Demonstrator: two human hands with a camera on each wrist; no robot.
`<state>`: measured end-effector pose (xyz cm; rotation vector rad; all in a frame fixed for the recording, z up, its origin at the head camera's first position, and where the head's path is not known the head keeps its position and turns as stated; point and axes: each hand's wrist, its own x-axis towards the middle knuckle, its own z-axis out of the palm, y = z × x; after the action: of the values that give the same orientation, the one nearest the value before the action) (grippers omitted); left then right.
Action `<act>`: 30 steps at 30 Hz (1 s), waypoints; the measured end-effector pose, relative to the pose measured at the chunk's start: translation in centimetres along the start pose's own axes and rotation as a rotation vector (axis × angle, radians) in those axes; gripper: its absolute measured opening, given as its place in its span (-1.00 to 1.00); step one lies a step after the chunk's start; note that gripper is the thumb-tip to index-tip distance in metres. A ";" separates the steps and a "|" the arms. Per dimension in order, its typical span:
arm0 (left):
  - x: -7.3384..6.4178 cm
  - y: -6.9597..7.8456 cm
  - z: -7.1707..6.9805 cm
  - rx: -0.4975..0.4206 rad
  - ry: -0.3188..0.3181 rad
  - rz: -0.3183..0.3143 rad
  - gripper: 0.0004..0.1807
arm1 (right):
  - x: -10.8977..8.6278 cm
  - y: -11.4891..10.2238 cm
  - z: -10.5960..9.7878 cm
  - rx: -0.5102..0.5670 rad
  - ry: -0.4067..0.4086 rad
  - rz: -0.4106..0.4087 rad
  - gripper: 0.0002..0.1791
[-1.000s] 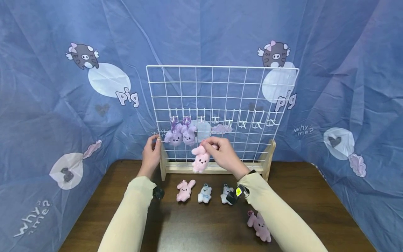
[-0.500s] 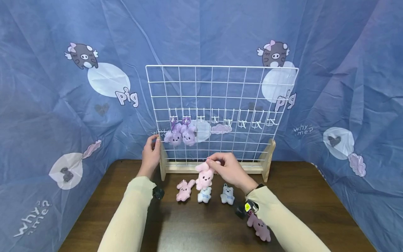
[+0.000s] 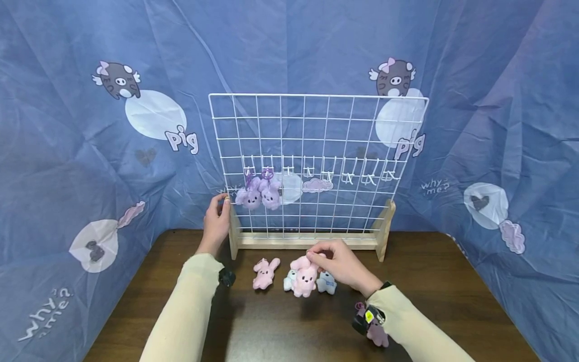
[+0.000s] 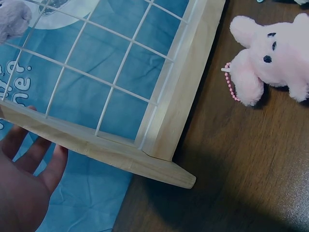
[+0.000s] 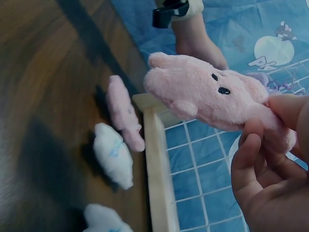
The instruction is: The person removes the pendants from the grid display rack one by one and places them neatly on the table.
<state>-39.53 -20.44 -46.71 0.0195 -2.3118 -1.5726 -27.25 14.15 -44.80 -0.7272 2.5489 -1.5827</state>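
Observation:
My right hand [image 3: 340, 261] pinches a pink plush bunny keychain [image 3: 305, 279] by its ear end; the bunny hangs upright over the table, partly covering a pale blue plush bear [image 3: 289, 280]. In the right wrist view, thumb and fingers close round the held bunny [image 5: 207, 92]. My left hand [image 3: 216, 221] grips the wooden side support [image 4: 82, 142] of a white wire grid rack [image 3: 307, 243], its fingers reaching behind the wood. Two purple plush bunnies, one left [image 3: 252, 199] and one right [image 3: 271, 196], hang from the rack's two leftmost hooks.
Another pink plush bunny [image 3: 264, 274] lies left on the brown table [image 3: 271, 327]. A second pale blue bear [image 3: 326, 283] lies beside the held bunny. Below my right wrist lies a mauve-pink plush [image 3: 378, 335], partly covered. Several bare hooks [image 3: 348, 178] line the grid.
My right hand has moved down and to the right, bringing the pink bunny from in front of the grid to over the table. The left hand stays on the rack.

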 end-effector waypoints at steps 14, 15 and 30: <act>0.0 -0.1 0.0 -0.009 0.001 -0.004 -0.53 | -2.6 3.6 0.1 -0.062 -0.113 0.072 -0.84; 0.0 -0.1 0.0 -0.008 0.000 -0.004 -0.52 | -2.7 3.8 0.1 -0.065 -0.121 0.083 -0.84; 0.0 0.0 0.1 -0.008 -0.002 -0.010 -0.52 | -4.9 7.2 0.4 -0.100 -0.235 0.073 -0.83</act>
<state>-39.55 -20.37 -46.75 0.0273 -2.3096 -1.5875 -25.39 18.45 -52.10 -0.7692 2.4663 -1.2726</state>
